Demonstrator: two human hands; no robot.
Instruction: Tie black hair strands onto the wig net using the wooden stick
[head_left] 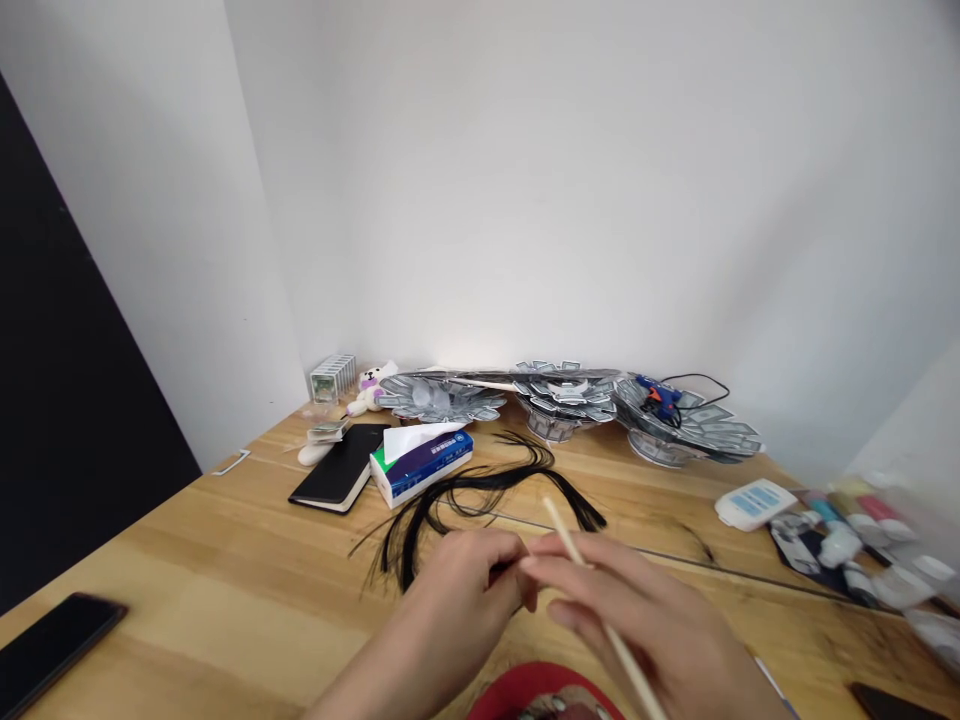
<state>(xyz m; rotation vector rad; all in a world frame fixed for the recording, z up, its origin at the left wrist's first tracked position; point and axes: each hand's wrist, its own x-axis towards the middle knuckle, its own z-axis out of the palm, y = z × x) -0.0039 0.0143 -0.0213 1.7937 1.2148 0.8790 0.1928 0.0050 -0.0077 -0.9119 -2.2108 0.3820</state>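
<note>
The right hand (649,615) pinches a wooden stick (571,550) in a narrow grip; the stick looks light and stiff, best held mid-shaft. The left hand (457,590) curls beside it, hiding whether it holds anything. Black strands (480,490), soft and likely slippery, lie at twelve o'clock, their near ends hard to make out.
</note>
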